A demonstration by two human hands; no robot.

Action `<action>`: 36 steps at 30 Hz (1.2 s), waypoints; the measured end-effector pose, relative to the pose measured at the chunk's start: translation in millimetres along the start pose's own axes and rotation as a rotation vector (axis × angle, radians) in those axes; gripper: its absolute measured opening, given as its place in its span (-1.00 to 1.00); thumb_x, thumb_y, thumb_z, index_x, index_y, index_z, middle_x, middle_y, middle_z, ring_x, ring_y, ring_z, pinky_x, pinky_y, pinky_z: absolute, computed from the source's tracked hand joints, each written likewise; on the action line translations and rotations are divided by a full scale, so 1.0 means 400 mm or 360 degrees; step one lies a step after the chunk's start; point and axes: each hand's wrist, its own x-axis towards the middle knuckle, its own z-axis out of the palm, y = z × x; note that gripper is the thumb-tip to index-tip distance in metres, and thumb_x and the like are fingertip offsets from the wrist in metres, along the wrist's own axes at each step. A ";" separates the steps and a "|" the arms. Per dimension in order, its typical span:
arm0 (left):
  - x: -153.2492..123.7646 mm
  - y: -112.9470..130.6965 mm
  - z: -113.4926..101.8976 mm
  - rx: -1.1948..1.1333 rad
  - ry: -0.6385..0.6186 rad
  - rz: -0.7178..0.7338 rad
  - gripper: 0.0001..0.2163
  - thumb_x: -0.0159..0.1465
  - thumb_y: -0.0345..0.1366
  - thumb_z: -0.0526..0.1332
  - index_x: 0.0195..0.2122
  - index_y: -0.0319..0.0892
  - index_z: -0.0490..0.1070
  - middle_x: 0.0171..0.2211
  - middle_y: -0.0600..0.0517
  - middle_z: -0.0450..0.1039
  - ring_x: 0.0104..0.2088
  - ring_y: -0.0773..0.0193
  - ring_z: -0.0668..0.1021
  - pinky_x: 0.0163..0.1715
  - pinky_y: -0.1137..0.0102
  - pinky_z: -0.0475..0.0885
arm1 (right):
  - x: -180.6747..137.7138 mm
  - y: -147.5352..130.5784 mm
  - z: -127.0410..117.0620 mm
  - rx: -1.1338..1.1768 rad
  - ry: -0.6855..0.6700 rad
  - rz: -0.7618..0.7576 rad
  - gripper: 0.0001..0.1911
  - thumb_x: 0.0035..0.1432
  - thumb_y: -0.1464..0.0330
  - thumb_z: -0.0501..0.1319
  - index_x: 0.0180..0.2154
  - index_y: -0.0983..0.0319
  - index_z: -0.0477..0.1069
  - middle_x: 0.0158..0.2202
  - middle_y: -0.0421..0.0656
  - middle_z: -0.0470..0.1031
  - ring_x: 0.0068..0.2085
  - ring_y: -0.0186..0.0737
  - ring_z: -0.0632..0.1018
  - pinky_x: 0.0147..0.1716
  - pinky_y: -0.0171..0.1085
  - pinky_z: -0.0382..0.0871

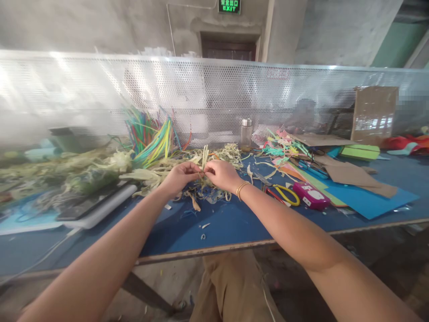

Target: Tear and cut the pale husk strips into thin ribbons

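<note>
My left hand [181, 178] and my right hand [221, 173] meet over the middle of the blue table, fingertips pinched together. Between them stands a small bundle of pale green strips [205, 156], which look like dried husk or leaf, pointing upward. Both hands grip the bundle's lower part, mostly hidden by the fingers. Around and behind the hands spreads a heap of similar husk strips [147, 178], with scraps under the wrists. Yellow-handled scissors [286, 195] lie to the right of my right wrist.
Colourful pipe-cleaner-like stems [157, 138] stand behind at left. A glass bottle [246, 134] is near the perforated metal screen [228, 98]. At right are a purple box [311, 195], blue paper [365, 201] and cardboard [355, 176]. A laptop-like slab [100, 210] with a cable lies left.
</note>
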 end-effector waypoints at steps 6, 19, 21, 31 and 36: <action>0.005 -0.005 0.003 0.0083 0.0102 0.0126 -0.73 -0.04 -0.20 0.40 -0.41 -0.22 0.40 -0.47 0.06 0.46 -0.44 0.35 0.48 -0.37 0.43 0.36 | 0.000 0.004 0.001 0.0059 0.0028 -0.0031 -0.95 0.05 0.44 0.13 -0.42 0.23 0.36 -0.42 -0.19 0.43 -0.38 -0.31 0.38 -0.40 -0.31 0.14; 0.003 -0.020 0.003 0.0909 0.0439 0.0555 -0.86 0.11 -0.29 0.22 -0.36 -0.16 0.55 -0.42 0.02 0.53 -0.41 0.28 0.50 -0.38 0.42 0.34 | 0.006 0.016 0.034 0.0570 -0.0031 0.0154 -0.92 0.06 0.37 0.16 -0.41 0.25 0.38 -0.48 -0.22 0.45 -0.47 -0.37 0.42 -0.46 -0.36 0.23; 0.008 -0.034 0.002 0.0832 0.0450 0.0540 -0.86 0.12 -0.28 0.21 -0.36 -0.18 0.54 -0.42 0.02 0.53 -0.44 0.29 0.49 -0.42 0.43 0.33 | 0.007 0.021 0.030 0.0563 -0.0034 0.0214 -0.89 0.08 0.35 0.16 -0.44 0.25 0.38 -0.52 -0.22 0.44 -0.49 -0.37 0.41 -0.47 -0.36 0.22; 0.011 -0.026 0.005 0.0900 0.0404 0.0711 -0.87 0.14 -0.26 0.21 -0.40 -0.16 0.53 -0.38 0.01 0.50 -0.36 0.28 0.47 -0.35 0.41 0.33 | 0.010 0.033 0.041 0.0596 0.0037 0.0229 -0.86 0.06 0.40 0.22 -0.29 0.22 0.51 -0.32 -0.16 0.55 -0.35 -0.32 0.51 -0.34 -0.33 0.33; 0.012 -0.029 0.004 0.0921 0.0391 0.0657 -0.85 0.13 -0.23 0.23 -0.39 -0.17 0.52 -0.42 0.01 0.49 -0.38 0.28 0.47 -0.34 0.40 0.33 | 0.008 0.024 0.041 0.0508 0.0133 0.0247 -0.90 0.04 0.43 0.19 -0.38 0.25 0.49 -0.43 -0.20 0.52 -0.42 -0.34 0.48 -0.38 -0.34 0.30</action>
